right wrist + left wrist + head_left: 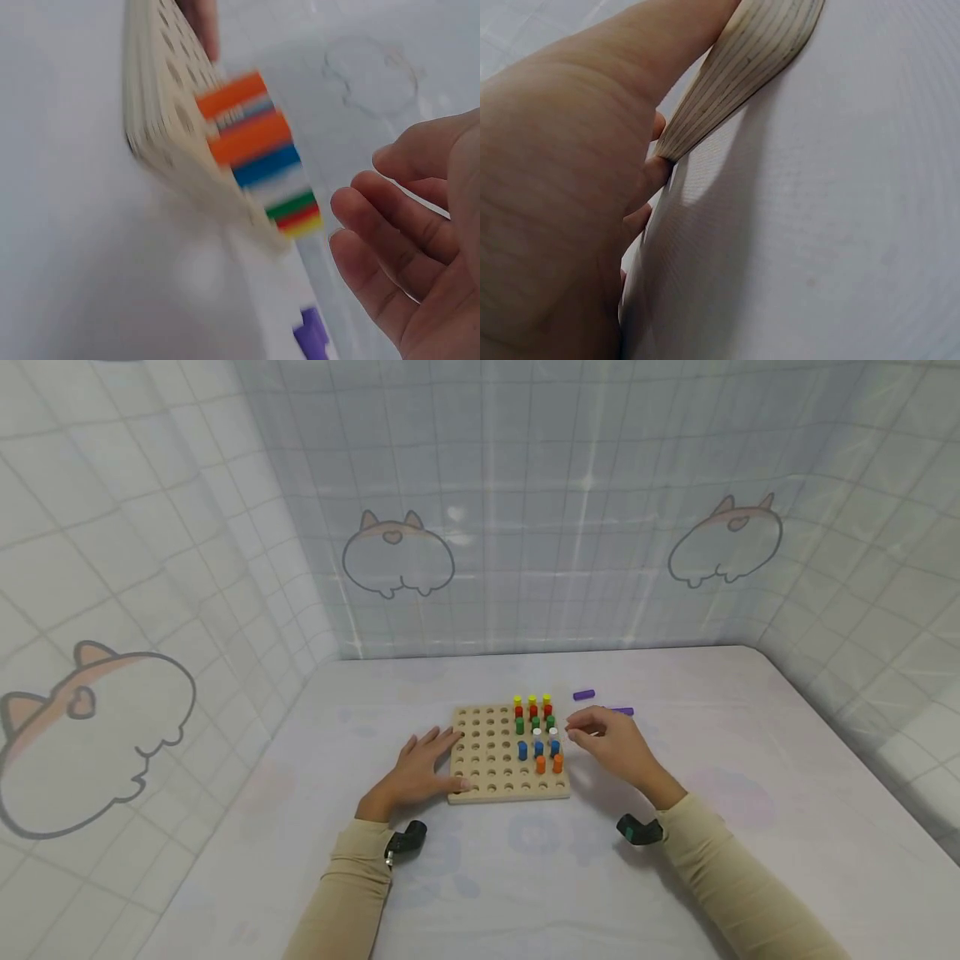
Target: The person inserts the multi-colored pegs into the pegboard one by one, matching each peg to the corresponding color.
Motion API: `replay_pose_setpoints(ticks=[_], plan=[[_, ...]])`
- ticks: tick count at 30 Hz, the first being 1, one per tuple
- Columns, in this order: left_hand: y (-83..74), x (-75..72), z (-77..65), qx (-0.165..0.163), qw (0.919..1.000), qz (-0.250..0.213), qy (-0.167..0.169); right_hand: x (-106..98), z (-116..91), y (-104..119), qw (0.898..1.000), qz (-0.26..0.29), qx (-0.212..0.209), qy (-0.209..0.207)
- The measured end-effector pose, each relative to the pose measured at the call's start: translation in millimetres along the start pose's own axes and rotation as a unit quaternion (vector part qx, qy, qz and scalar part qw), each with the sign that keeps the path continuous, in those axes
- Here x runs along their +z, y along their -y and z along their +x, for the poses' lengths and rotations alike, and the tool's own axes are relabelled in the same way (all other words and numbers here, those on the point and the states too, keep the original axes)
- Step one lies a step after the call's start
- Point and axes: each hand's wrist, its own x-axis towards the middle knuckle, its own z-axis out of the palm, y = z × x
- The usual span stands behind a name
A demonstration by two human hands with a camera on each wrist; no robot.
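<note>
A square wooden pegboard [491,758] with rows of holes lies flat on the table. Upright pegs fill part of its right side: yellow [532,700], red [533,712], green [520,726], white [537,734], blue [522,750] and orange [558,764]. My left hand [416,772] rests at the board's left edge, fingers spread and thumb over the near left corner. In the left wrist view, its fingertips touch the board's side [735,71]. Just right of the pegs hovers my right hand [611,743]; the right wrist view shows its fingers [367,266] loosely bent and apart, holding nothing.
A purple peg [583,695] lies on the table behind the board's right side. Another purple peg [622,711] lies behind my right hand, partly covered by it. Walls with a tile pattern enclose the white-covered table [525,877] at the back and both sides.
</note>
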Motion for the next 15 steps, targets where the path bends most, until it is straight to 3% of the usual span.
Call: replay_pose_setpoints(ticks=[9, 15], plan=[[2.3, 1.3, 2.5, -0.005, 1.0000, 0.004, 0.004, -26, 11, -37, 0.997, -0.006, 0.077, -0.031], [5.0, 3.7, 2.2, -0.003, 1.0000, 0.000, 0.000, -41, 18, -67, 0.993, 0.039, 0.103, -0.045]])
